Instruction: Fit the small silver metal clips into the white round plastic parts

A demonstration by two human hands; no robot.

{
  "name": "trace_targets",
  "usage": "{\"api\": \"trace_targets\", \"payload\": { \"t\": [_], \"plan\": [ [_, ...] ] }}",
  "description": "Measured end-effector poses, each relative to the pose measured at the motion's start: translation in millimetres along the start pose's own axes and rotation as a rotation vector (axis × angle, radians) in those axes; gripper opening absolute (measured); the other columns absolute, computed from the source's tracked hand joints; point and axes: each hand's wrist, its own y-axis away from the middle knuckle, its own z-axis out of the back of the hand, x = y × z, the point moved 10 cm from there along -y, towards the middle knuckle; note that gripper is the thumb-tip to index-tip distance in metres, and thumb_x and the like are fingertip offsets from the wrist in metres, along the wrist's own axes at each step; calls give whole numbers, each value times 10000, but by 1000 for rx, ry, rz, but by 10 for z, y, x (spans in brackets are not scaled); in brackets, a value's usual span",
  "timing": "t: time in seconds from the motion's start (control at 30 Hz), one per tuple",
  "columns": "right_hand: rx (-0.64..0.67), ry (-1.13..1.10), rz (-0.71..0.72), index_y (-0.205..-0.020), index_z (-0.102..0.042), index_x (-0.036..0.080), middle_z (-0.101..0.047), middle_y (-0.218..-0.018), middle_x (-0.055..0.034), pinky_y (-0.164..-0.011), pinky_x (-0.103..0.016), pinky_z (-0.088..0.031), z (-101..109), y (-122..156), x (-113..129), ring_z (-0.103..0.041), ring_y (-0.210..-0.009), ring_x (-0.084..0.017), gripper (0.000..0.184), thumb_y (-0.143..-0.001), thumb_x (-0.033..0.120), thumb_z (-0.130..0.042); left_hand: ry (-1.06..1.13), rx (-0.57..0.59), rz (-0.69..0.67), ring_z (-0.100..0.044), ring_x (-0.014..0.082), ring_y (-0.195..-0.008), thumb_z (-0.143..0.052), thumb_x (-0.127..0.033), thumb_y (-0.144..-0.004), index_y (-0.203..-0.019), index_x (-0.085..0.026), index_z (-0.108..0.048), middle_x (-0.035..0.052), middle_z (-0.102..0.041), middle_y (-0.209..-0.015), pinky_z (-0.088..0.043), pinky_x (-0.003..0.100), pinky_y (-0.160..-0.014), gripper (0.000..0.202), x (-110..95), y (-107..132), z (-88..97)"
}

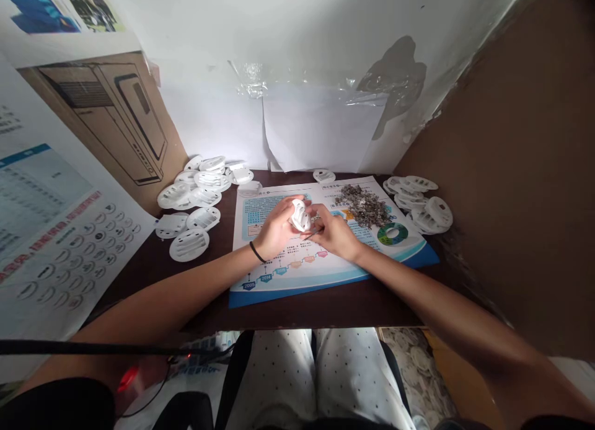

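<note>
My left hand [274, 232] is closed around a white round plastic part [300, 215], which is tilted up on edge above the printed sheet [279, 269]. Close against its right side is my right hand [335, 232], fingers pinched together. A thin dark rod-like thing [310, 235] pokes out from those fingers; its kind is too small to make out. Just beyond my right hand, a heap of small metal pieces [367, 206] lies on the sheet.
Similar white plastic parts are piled at the left [204, 188] and right [421, 204]; a single white part [324, 175] lies at the back. A cardboard wall [511, 170] stands right, a printed cardboard box panel [111, 114] left. A black cable [116, 348] crosses low in front.
</note>
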Motion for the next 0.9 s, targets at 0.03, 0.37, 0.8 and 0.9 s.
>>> {"api": "trace_targets", "payload": {
  "t": [0.03,0.37,0.8,0.9],
  "plan": [
    [-1,-6,-3,-1093,-470,214,-647,-654,40,-544,-267,-376,4,1,-2,-586,-581,-145,452,-739,359,-711,-15,-4,-1,-605,210,-850,-638,-342,-817,-1061,-185,-623,81,-639,-1064,-488,317,-642,291,-1,-1,3],
    [-7,-119,-16,-1054,-440,220,-717,-735,-11,-589,-280,-423,14,29,2,-662,-663,-179,420,-766,403,-684,-32,-1,-15,-608,206,-903,-658,-361,-806,-1044,-195,-629,85,-632,-1135,-487,300,-657,292,-41,-1,-28],
    [-54,40,27,-1243,-529,163,-691,-708,-14,-619,-287,-447,75,35,42,-622,-606,-163,531,-793,422,-644,38,6,-8,-621,219,-915,-607,-297,-808,-1046,-187,-622,83,-635,-1157,-503,337,-709,262,-42,-10,-31],
    [-78,60,30,-1249,-532,154,-665,-671,-8,-612,-289,-444,90,36,32,-600,-585,-160,547,-796,443,-633,52,-1,17,-618,237,-928,-582,-291,-817,-1058,-192,-610,83,-632,-1143,-515,369,-713,262,-31,-4,-27]
  ]
}}
